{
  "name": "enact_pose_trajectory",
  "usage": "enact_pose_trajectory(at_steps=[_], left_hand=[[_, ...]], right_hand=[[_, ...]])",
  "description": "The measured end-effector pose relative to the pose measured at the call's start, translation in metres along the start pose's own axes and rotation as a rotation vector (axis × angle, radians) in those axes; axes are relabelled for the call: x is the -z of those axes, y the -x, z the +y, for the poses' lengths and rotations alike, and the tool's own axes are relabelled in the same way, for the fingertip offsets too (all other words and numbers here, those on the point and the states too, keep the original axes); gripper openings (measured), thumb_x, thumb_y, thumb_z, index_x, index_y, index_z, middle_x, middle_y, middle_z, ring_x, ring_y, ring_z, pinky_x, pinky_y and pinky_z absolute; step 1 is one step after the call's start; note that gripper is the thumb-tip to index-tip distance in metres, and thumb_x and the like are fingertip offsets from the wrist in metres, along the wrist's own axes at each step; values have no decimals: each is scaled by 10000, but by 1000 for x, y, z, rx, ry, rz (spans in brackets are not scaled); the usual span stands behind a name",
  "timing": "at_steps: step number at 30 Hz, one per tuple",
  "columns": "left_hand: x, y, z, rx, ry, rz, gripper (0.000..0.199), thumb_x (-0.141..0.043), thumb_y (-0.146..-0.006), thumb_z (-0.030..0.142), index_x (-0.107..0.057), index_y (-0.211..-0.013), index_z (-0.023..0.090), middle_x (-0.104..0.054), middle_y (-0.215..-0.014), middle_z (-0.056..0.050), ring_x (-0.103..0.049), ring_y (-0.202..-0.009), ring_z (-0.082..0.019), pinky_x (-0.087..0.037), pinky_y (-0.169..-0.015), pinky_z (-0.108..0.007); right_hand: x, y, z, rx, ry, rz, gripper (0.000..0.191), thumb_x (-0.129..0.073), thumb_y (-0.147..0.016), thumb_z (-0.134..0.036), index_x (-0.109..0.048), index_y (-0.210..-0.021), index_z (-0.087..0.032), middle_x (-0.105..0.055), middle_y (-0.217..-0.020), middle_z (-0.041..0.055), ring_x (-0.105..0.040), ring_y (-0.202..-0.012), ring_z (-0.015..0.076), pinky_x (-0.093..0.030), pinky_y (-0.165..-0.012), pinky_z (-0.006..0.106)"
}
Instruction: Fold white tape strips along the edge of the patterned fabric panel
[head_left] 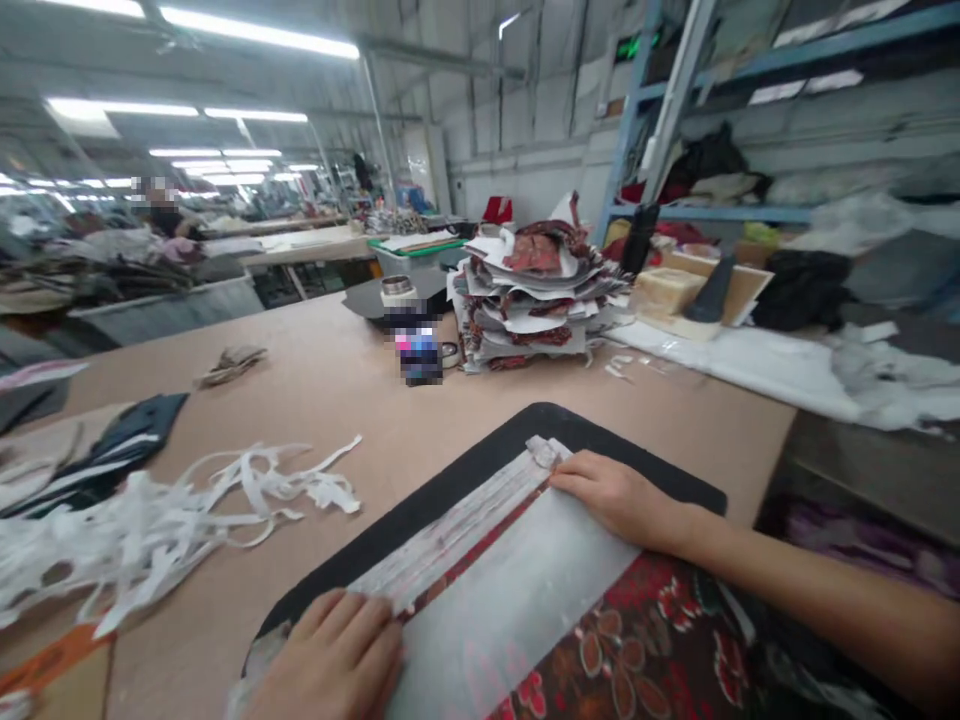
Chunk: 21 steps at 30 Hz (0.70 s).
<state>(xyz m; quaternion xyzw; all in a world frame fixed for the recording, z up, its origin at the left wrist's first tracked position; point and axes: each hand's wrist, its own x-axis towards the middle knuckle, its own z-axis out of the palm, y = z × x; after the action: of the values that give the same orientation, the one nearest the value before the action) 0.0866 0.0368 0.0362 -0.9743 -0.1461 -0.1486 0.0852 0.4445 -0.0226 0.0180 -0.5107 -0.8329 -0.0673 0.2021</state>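
Observation:
A dark red-brown floral fabric piece (600, 660) lies on a black mat (536, 415) at the table's near edge. Pale translucent backing (517, 570) covers part of it, and a whitish strip (457, 520) runs along its far edge with a narrow red band showing. My left hand (337, 650) curls its fingers over the near-left end of that edge. At the far-right end my right hand (615, 495) pinches the edge, its thumb and fingertips pressed together beside a small crumpled bit of the strip. The undersides of both hands are hidden.
White ribbon-like strips (150, 530) tangle on the left, near dark folded cloth (150, 430). Beyond the mat stand a tall stack of fabric pieces (536, 300) and a blurred-out item (420, 350). White sheeting (750, 360) lies at right; a person (161, 215) is far off.

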Motion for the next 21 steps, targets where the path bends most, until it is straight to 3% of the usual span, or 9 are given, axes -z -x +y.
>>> enact_pose_trajectory(at_steps=[1, 4, 9, 13, 21], left_hand=[[-3, -22, 3, -2, 61, -81, 245, -339, -924, 162, -580, -920, 207, -583, -863, -23, -506, -765, -190, -373, -713, -322], [-21, -86, 17, -12, 193, -167, 181, -433, -909, 151, -534, -1048, 210, -558, -964, -27, -489, -827, -196, -384, -726, -319], [-57, -157, 35, 37, 135, -156, 206, -427, -925, 200, -517, -1109, 217, -544, -934, -28, -472, -825, -216, -387, -703, -338], [-68, -175, 40, 63, 50, -116, 195, -439, -917, 206, -530, -1089, 217, -536, -914, -33, -465, -825, -228, -377, -694, -344], [-67, -177, 42, 65, 0, -109, 189, -447, -903, 206, -519, -1077, 213, -522, -887, -34, -462, -816, -228, -354, -676, -343]], right_hand=[[-2, 0, 2, -55, -37, 18, 271, -373, -881, -90, -594, -1027, -148, -597, -1007, 92, -527, -927, 181, -470, -810, 317], [-5, -5, 6, -181, -140, 35, 264, -410, -834, -53, -618, -960, -155, -593, -966, 80, -530, -925, 179, -456, -825, 312], [-5, -15, 12, -371, -277, -2, 239, -437, -780, -23, -634, -838, -146, -585, -899, 66, -560, -837, 153, -452, -787, 278], [-1, -21, 14, -404, -288, -14, 214, -452, -761, -26, -632, -779, -140, -585, -841, 54, -559, -801, 147, -440, -769, 264], [3, -34, 19, -470, -273, -97, 100, -528, -736, -122, -625, -738, -142, -571, -777, 33, -537, -713, 132, -407, -666, 224]])
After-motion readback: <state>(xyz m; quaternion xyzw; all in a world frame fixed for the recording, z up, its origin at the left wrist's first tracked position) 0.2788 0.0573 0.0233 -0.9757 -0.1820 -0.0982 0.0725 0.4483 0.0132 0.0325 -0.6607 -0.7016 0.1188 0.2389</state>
